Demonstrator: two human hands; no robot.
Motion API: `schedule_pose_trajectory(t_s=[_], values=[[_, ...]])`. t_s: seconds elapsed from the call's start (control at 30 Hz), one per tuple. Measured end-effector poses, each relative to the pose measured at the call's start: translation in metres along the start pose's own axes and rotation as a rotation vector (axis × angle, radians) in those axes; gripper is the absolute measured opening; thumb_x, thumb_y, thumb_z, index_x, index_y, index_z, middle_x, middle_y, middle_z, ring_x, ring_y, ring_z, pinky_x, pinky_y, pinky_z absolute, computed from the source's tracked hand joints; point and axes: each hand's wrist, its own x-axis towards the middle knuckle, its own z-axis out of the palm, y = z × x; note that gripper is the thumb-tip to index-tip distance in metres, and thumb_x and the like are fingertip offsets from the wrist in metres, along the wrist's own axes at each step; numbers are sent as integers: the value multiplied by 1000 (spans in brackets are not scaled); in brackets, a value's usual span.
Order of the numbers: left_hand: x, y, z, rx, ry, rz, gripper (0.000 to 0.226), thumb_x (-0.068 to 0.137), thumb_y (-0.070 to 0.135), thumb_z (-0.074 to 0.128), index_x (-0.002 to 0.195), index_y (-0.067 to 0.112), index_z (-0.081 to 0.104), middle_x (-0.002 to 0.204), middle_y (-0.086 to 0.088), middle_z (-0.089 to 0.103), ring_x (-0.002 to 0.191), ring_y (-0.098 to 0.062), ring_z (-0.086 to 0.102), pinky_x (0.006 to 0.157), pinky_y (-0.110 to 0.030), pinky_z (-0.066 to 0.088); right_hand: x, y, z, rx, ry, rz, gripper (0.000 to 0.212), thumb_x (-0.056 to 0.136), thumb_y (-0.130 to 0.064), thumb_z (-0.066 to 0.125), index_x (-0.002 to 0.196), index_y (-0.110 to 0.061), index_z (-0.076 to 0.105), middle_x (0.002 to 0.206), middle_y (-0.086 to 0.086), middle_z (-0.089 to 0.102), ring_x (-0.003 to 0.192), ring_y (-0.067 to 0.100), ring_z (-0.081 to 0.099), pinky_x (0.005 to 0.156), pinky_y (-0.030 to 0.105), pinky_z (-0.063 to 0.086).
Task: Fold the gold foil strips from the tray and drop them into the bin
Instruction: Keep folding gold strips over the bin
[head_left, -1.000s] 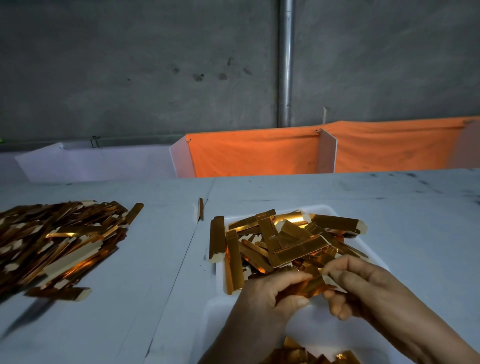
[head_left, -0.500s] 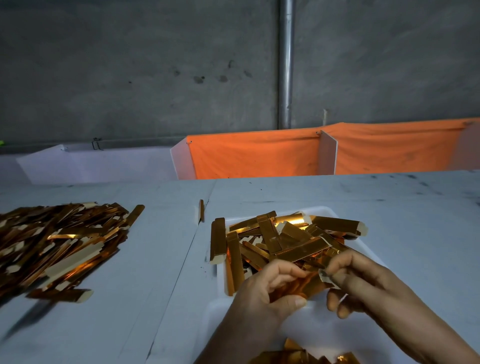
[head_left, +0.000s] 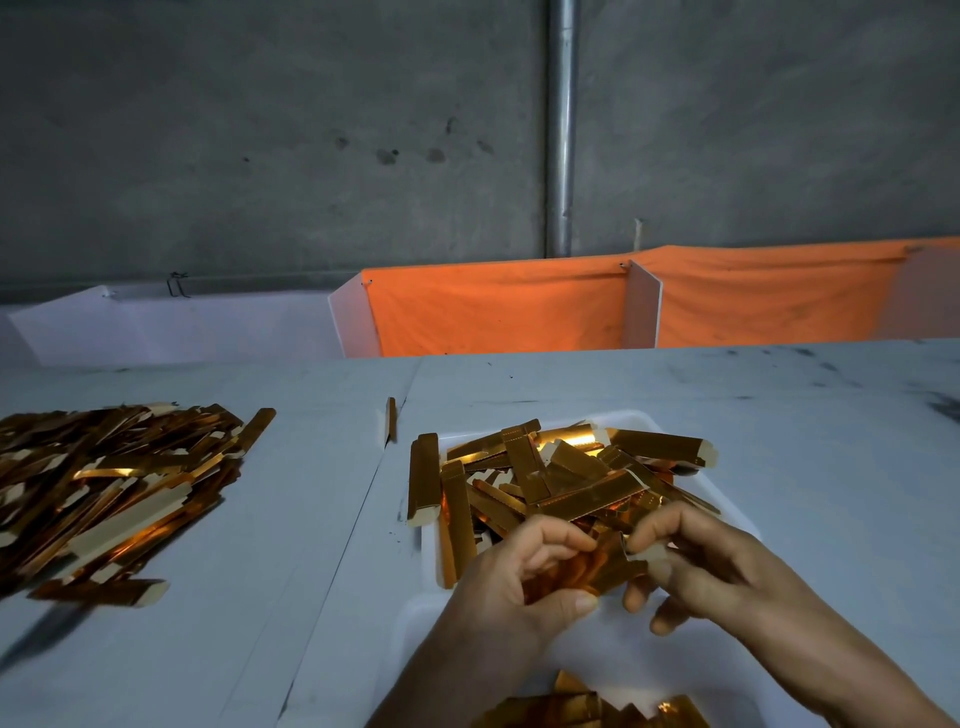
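You can read no text here: there is no label, brand, number or sign on the gold foil strips (head_left: 587, 499), on the white tray (head_left: 727, 514), or on the orange cloth (head_left: 498, 312) behind.

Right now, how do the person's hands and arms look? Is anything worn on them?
Both the left hand and the right hand are bare: no gloves, rings or watch visible. The forearms show no sleeves up to the picture's edge. The fingers have short nails.

Small workshop: bare concrete wall (head_left: 260, 130), worktable (head_left: 779, 441) heaped with gold strips (head_left: 104, 483).
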Motion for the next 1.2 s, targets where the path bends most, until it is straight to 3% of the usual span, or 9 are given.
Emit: schedule_pose_trajectory(t_s=[0.13, 0.27, 0.33, 0.6, 0.7, 0.83, 1.03, 1.2], values=[[0, 1, 0, 55, 9, 3, 36, 74, 43, 63, 106, 57, 52, 111, 30, 61, 113, 4, 53, 98, -32, 44, 0, 2, 3, -24, 35, 13, 11, 93, -2, 53, 94, -8, 62, 77, 16, 66, 74, 23, 69, 63, 25, 54], [-1, 1, 2, 136, -19, 24, 37, 81, 39, 62, 108, 59, 46, 107, 45, 52, 108, 22, 42, 81, -3, 36, 2, 3, 7, -42, 41, 45, 10, 94, -1, 50, 90, -6, 58, 69, 13, 64, 62, 22, 65, 60, 24, 53], [-1, 2, 3, 176, -51, 27, 39, 84, 37, 62, 109, 60, 43, 107, 48, 48, 105, 27, 38, 74, 4, 34, 2, 5, 8, -65, 32, 61, 7, 93, -1, 50, 90, -4, 55, 61, 12, 61, 57, 19, 60, 59, 24, 51], [-1, 3, 6, 269, -72, 53, 43, 86, 39, 62, 103, 70, 38, 102, 52, 44, 103, 32, 33, 71, 4, 37, 6, 14, 8, 2, 76, 46, 10, 88, 9, 53, 90, -1, 53, 54, 6, 46, 43, 18, 45, 50, 23, 44], [-1, 2, 5, 250, -52, 53, 41, 85, 38, 63, 107, 65, 40, 108, 49, 44, 105, 28, 36, 77, 1, 38, 7, 12, 7, 167, 48, 80, 5, 91, -4, 52, 90, -3, 57, 60, 10, 49, 47, 19, 48, 48, 23, 41], [-2, 2, 3, 210, -37, 44, 40, 84, 40, 63, 110, 61, 41, 110, 42, 50, 108, 18, 44, 77, 0, 38, 7, 11, 4, 495, 18, 169, 23, 76, -21, 58, 89, -2, 62, 67, 17, 53, 49, 20, 51, 42, 25, 45], [-3, 2, 2, 173, -44, 39, 40, 82, 39, 63, 109, 60, 43, 110, 41, 52, 110, 18, 43, 77, 2, 38, 7, 10, 6, 662, -7, 231, 12, 73, -8, 67, 83, -1, 64, 61, 13, 50, 45, 17, 52, 37, 23, 48], [-1, 2, 4, 198, -51, 54, 41, 79, 42, 62, 108, 63, 42, 111, 42, 50, 111, 18, 43, 80, 0, 38, 8, 12, 5, 590, -11, 284, 31, 65, -2, 71, 94, 0, 59, 61, 15, 50, 43, 19, 53, 38, 24, 49]])
